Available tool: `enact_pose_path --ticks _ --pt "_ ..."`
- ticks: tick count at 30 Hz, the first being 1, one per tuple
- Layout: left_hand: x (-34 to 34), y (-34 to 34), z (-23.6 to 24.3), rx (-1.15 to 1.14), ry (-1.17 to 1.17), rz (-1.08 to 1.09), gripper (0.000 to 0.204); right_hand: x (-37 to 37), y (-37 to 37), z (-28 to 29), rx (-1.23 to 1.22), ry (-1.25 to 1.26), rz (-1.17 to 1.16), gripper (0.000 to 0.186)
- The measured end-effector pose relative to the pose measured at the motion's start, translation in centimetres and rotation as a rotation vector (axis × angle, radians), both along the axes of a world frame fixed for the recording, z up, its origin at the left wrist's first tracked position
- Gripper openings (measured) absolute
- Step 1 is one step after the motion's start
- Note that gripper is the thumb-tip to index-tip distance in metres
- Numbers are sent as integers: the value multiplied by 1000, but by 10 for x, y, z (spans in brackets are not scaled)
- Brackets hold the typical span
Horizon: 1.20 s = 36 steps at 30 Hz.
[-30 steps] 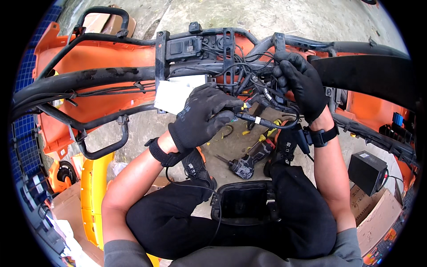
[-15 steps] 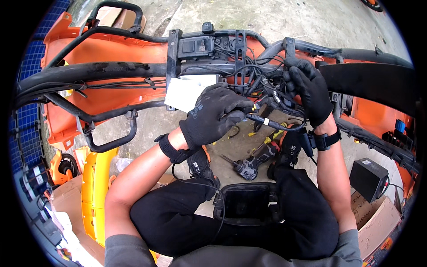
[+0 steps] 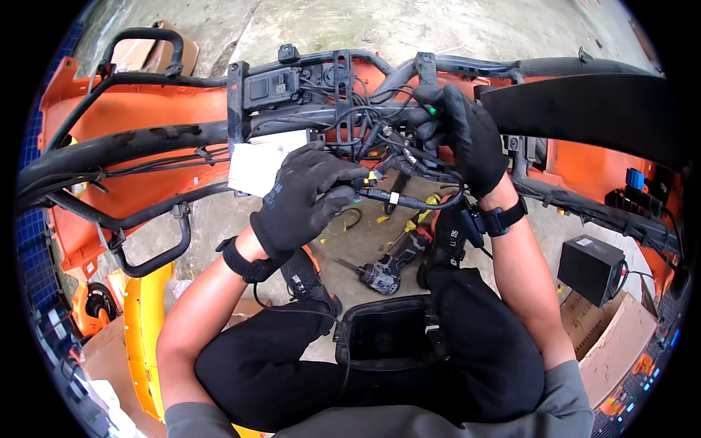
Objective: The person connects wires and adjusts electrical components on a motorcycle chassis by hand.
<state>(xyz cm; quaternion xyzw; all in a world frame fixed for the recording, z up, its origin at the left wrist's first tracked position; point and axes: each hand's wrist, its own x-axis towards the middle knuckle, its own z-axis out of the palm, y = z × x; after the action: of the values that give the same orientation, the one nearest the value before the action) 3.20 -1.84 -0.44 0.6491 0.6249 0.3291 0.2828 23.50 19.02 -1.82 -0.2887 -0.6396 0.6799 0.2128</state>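
Head view: person seated, two hands in black knit gloves over a black tubular metal frame [image 3: 182, 135] with orange plastic body panels [image 3: 161, 106].

Left hand [image 3: 303, 190]: thumb and forefinger pinched on the near end of a thick black sleeved cable with a white band [image 3: 412, 201]; small yellow connector [image 3: 371, 177] right at the fingertips. Cable runs right from there, then curves up below the right hand.

Right hand [image 3: 467, 139]: fingers curled together around a small bright green piece [image 3: 432, 111], mostly hidden; exact shape can't be told. Sits just right of a tangle of thin black wires [image 3: 376, 120] at mid-frame.

White flat rectangular piece [image 3: 252, 168] partly behind left hand. Flat black rectangular module [image 3: 266, 89] on the frame, above that piece. Long broad black strip [image 3: 584, 117] right of the right hand.

Below: black-and-grey power drill [image 3: 394, 266] lying on the concrete floor [image 3: 321, 29] between the shoes. Black shallow tray [image 3: 387, 332] between the legs. Curved yellow plastic panel [image 3: 139, 328] at lower left; black box-shaped unit [image 3: 595, 266] and brown cardboard box [image 3: 621, 343] at lower right.
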Motion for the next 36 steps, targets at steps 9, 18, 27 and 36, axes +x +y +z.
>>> enact_pose_path --ticks 9,18,27,36 --pt "0 1 0 12 7 -9 36 -1 -2 6 -53 -19 -3 68" --pt "-1 2 -4 57 0 -14 33 -2 -3 2 -100 16 -14 63" --pt "0 3 -2 47 -8 -13 29 -3 -1 -3 -283 22 -59 23" --pt "0 3 -2 59 26 -15 29 -4 -1 -13 -272 91 -54 20"
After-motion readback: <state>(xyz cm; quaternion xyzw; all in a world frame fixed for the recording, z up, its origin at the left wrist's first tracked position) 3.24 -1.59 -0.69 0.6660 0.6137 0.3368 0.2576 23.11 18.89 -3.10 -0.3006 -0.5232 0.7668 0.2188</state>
